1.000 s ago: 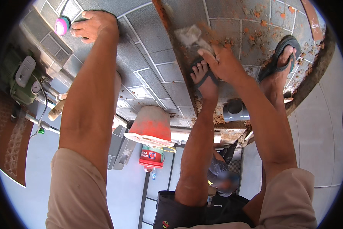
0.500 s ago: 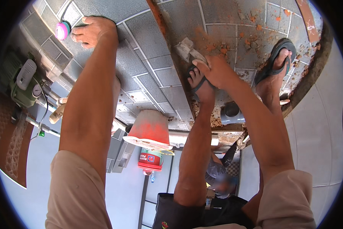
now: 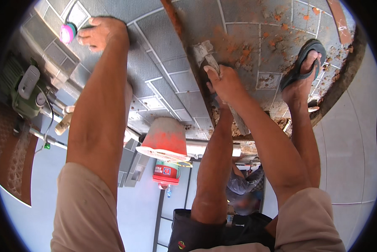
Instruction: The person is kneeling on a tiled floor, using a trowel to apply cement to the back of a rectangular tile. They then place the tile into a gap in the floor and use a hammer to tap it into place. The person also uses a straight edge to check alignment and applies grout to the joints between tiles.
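My left hand (image 3: 103, 34) lies open with fingers spread on the grey tiled surface (image 3: 159, 46), close to a small round pink-and-teal object (image 3: 68, 33) on a dark cord. My right hand (image 3: 227, 86) is wrapped round the wooden handle of a dusty hammer (image 3: 204, 50). Its pale, dust-caked head points away from me, beside the long rusty-brown edge (image 3: 176, 25) between two tiled areas. The lower handle slants back under my right forearm. Part of my left foot is hidden behind the right hand.
Orange rubble (image 3: 245, 54) litters the tiles around my sandalled right foot (image 3: 308, 63). A red-and-grey bucket (image 3: 165, 136) and a smaller paint bucket (image 3: 166, 172) stand nearby. At left is a green machine with a gauge (image 3: 26, 86). Another person (image 3: 243, 185) is behind my legs.
My right hand has shifted slightly left, and the hammer handle now shows below it. My left foot has drawn back and is mostly hidden. My left hand stays in place.
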### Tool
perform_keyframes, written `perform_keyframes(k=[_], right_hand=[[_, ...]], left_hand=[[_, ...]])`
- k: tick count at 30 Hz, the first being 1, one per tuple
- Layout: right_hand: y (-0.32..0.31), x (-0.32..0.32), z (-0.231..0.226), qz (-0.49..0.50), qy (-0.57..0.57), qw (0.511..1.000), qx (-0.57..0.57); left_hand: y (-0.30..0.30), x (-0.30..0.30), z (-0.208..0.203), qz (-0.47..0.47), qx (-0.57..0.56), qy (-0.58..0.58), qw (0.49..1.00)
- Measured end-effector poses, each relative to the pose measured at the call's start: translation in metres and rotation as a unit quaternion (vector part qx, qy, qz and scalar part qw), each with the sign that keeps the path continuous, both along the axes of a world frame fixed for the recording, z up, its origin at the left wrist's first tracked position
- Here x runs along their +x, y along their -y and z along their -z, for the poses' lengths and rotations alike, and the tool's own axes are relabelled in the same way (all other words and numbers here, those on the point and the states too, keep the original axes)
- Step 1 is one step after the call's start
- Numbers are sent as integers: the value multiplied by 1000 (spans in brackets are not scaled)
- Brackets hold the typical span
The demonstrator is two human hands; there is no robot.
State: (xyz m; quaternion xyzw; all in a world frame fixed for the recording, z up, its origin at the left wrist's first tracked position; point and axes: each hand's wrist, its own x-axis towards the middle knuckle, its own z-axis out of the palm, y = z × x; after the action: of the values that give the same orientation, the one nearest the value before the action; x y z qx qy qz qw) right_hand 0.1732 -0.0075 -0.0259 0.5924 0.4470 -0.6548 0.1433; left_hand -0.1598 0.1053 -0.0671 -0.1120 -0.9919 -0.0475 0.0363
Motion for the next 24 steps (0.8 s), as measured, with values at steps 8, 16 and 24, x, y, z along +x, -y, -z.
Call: perform_keyframes(k=[8,16,24], right_hand=[[-5,1,-6,22,-35,998,42],[-131,37,17,-74,26,836,543],[-241,95,65,-158,127,792,576]], left_hand=[[-1,3,-6,-11,-7,14,1000],[8,-2,-3,40,-1,-2,999],[9,-5,4,43,5,-17,999]])
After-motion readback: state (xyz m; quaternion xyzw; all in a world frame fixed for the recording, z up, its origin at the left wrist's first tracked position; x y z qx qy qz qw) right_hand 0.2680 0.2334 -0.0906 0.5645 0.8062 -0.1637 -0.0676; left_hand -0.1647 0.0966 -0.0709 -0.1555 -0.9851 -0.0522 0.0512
